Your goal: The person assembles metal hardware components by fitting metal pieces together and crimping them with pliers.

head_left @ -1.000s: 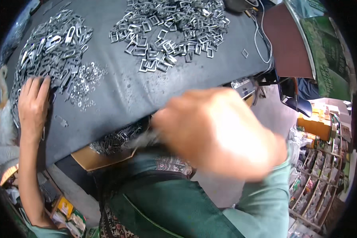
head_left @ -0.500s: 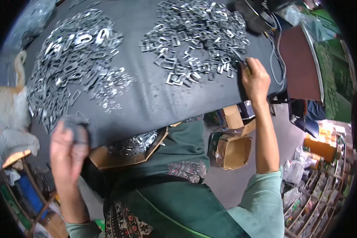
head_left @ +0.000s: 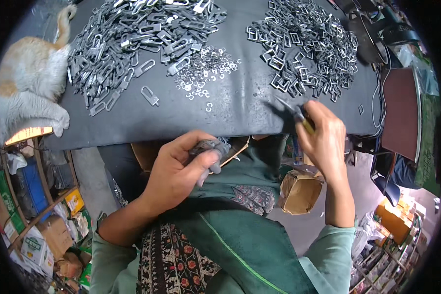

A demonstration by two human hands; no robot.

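Near the table's front edge, my left hand (head_left: pixel 179 169) is closed round a bunched dark grey thing (head_left: pixel 208 149); its kind I cannot make out. My right hand (head_left: pixel 325 139) grips long-nosed pliers (head_left: pixel 293 109) with a yellow handle, their pointed tip aimed up and left over the table. Beyond that tip lies a heap of small rectangular metal rings (head_left: pixel 308 49). At the far left is a pile of long metal buckle pieces with looped ends (head_left: pixel 147 34). A scatter of tiny C-shaped metal clips (head_left: pixel 206 68) lies beside it.
A dark cloth covers the table (head_left: pixel 181 120). An orange and white cat (head_left: pixel 32 73) lies along its left edge. Under the front edge an open cardboard box (head_left: pixel 144 156) stands by my lap, another box (head_left: pixel 301 193) on the floor. Grey cables (head_left: pixel 377 105) run at the right.
My left hand has come from the left to the middle front with the grey thing. The right hand has drawn back toward me with the pliers. The whole view has shifted left.
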